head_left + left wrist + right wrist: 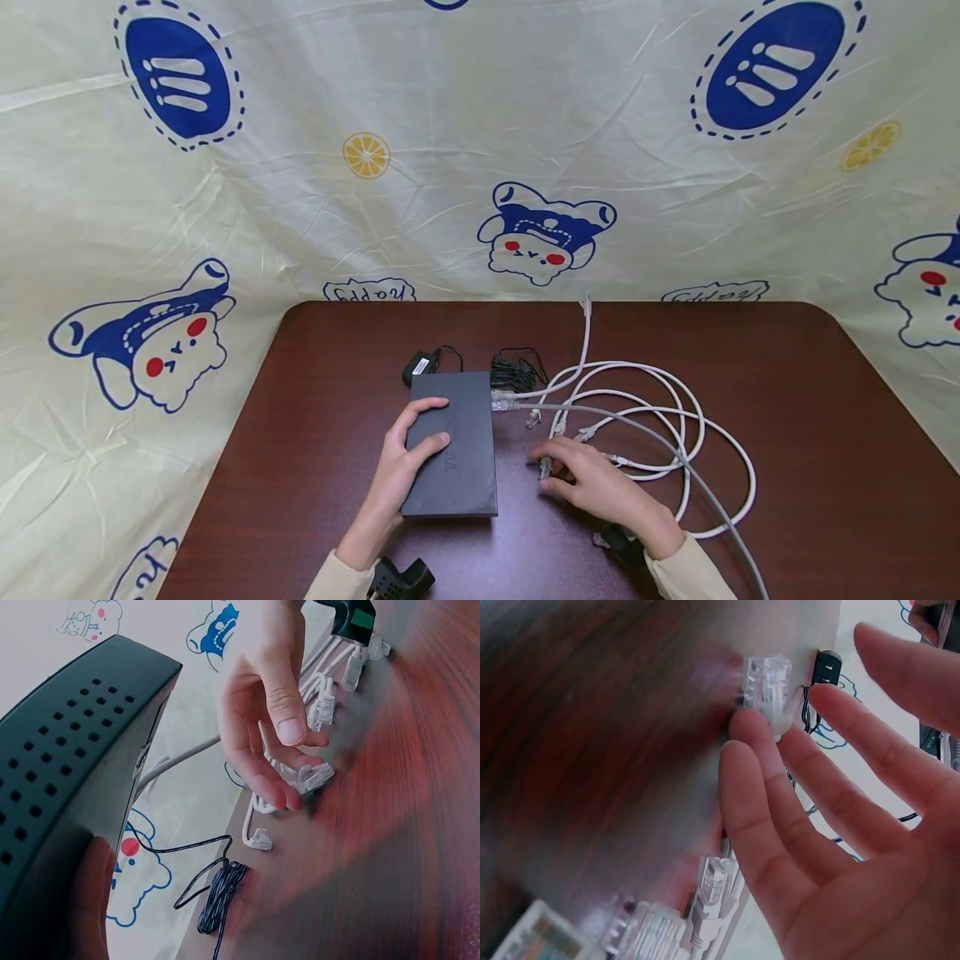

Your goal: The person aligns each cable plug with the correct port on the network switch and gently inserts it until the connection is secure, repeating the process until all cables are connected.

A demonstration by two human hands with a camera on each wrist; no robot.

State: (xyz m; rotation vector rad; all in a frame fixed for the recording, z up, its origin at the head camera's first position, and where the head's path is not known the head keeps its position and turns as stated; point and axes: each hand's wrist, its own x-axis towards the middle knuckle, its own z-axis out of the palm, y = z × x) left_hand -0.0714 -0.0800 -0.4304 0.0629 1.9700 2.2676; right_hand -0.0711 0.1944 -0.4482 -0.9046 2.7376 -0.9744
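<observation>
My left hand [399,468] grips a dark, flat network switch [468,467] by its left side, thumb and index finger on top. Two network cables, a white one and a grey one [637,423], are plugged into the switch's right side. My right hand [600,483] is over the table to the right of the switch, beside a clear network cable plug [545,468]. In the right wrist view its fingers are spread and slightly bent, fingertips right at the plug [767,682], with the thumb well apart from them.
Loops of white cable [738,454] lie right of the switch, with several clear plugs among them. One cable end [587,307] reaches the table's back edge. Behind the switch are a black power adapter [417,368] and a bundled black cord [513,373]. A patterned cloth [420,225] hangs behind.
</observation>
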